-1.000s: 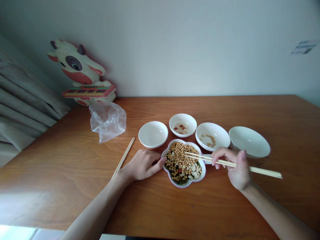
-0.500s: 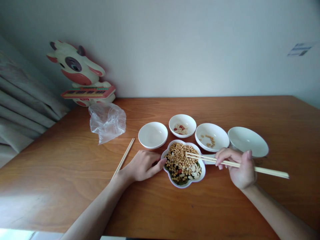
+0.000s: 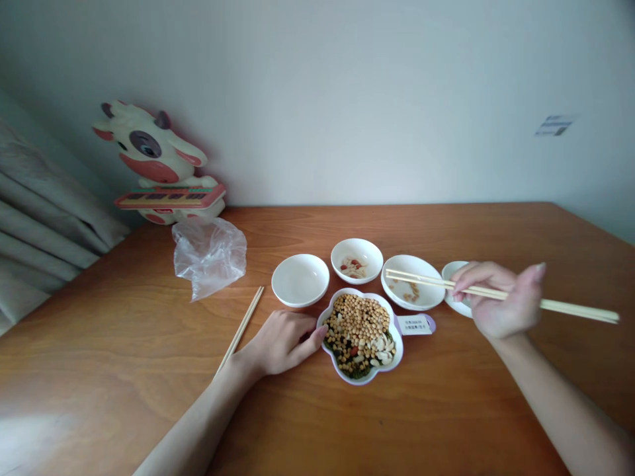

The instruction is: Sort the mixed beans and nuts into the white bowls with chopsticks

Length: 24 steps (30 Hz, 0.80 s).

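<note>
1. A pair of wooden chopsticks (image 3: 501,293) is gripped in the right hand (image 3: 501,301), held nearly level, with the tips over the shallow white bowl (image 3: 413,291) that holds a few yellow beans.
2. Whether a bean is pinched between the tips cannot be told.
3. The flower-shaped white bowl (image 3: 360,334) sits just in front of that shallow bowl, near the middle of the wooden table (image 3: 446,410); it is filled with mixed beans, mostly yellow ones at the back and dark, white and red ones at the front.
4. The left hand (image 3: 282,340) is laid flat on the table, the fingers loosely curled and holding nothing, with the fingertips touching the left rim of the flower-shaped bowl.
5. A small white label (image 3: 415,324) lies just beside the right rim of the flower-shaped bowl.
6. Behind it, a small bowl (image 3: 356,260) holding pale and red pieces is seen, and an unfilled white bowl (image 3: 300,280) to its left.
7. Another white dish (image 3: 454,297) is partly hidden behind the right hand.
8. A second pair of chopsticks (image 3: 241,328) lies on the table left of the left hand.
9. Farther left, a crumpled clear plastic bag (image 3: 208,254) and a cow-shaped toy (image 3: 156,165) against the wall are seen.
</note>
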Motion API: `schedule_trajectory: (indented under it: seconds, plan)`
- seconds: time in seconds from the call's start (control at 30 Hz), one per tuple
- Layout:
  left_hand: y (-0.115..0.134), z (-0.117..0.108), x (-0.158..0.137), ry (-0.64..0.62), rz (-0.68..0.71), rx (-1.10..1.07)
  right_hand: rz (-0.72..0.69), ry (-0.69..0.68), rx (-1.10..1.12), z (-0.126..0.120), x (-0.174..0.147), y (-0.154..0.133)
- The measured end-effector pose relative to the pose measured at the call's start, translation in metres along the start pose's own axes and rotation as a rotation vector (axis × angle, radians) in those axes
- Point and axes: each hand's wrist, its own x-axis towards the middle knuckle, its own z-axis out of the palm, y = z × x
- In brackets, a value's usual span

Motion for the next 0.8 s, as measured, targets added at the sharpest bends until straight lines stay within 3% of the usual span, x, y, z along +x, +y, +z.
schedule_trajectory:
  seconds: [0.3, 0.5, 0.8]
  plan:
    - [0.001, -0.001, -0.001, -0.036, -0.04, -0.018, 0.035, 0.071, -0.032, -0.042, 0.002, 0.02]
    - [0.002, -0.002, 0.0, -0.05, -0.059, -0.016, 0.039, 0.067, -0.004, -0.04, -0.002, 0.017]
    - [0.004, -0.004, 0.0, -0.036, -0.048, -0.02, 0.23, -0.385, -0.038, -0.004, -0.029, 0.004]
